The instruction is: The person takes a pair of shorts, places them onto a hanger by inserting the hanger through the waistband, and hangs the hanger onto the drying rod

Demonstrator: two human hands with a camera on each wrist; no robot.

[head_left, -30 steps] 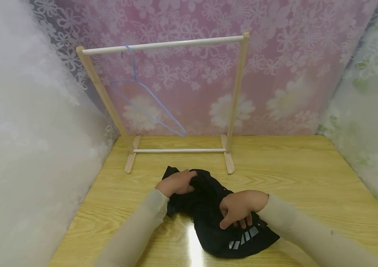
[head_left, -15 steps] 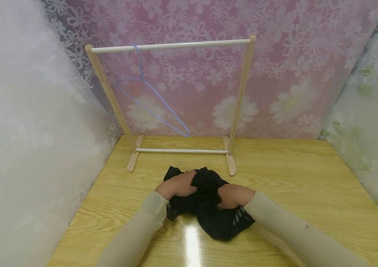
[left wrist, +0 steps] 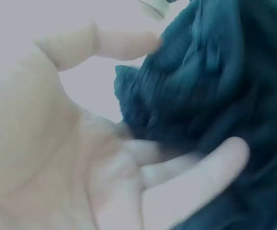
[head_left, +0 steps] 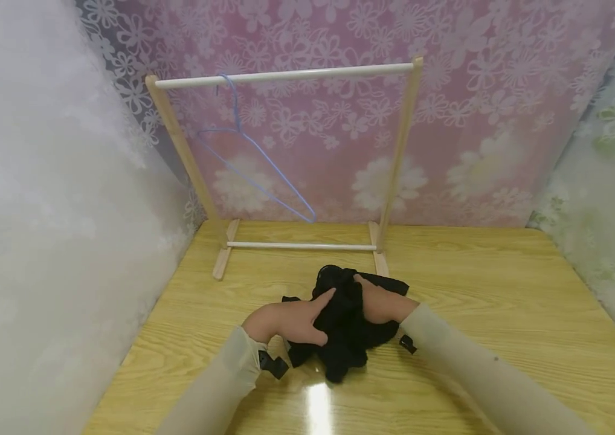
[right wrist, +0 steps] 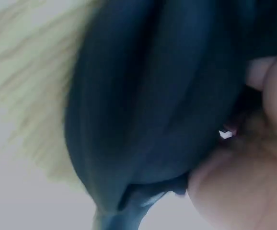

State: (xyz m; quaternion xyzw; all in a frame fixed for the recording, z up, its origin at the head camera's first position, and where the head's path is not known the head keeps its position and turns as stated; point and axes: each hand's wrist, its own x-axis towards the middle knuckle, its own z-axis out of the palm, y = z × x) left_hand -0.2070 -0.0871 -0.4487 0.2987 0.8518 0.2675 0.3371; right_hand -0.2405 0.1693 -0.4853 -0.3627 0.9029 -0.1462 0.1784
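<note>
A black garment (head_left: 344, 326) lies bunched up between both hands on the wooden table, its folds hiding its shape. My left hand (head_left: 292, 321) is at its left side, thumb and forefinger spread apart. In the left wrist view the fingers (left wrist: 201, 177) stretch loosely against the dark cloth (left wrist: 196, 96). From the right, my right hand (head_left: 383, 302) grips the bundle near its top, the fingertips mostly hidden in cloth. Thick folds of the garment (right wrist: 143, 105) fill the right wrist view, beside the hand (right wrist: 253, 182).
Behind the garment stands a wooden rack (head_left: 402, 151) with a white top rail (head_left: 313, 74) and a low crossbar (head_left: 302, 246). A blue clothes hanger (head_left: 280, 172) hangs left of centre on the rail. Patterned curtains surround the table (head_left: 492, 290).
The garment has gone from spread out to a compact bundle, and its grey stripes are out of sight. My right hand has moved away from me; my left hand has loosened, fingers spreading.
</note>
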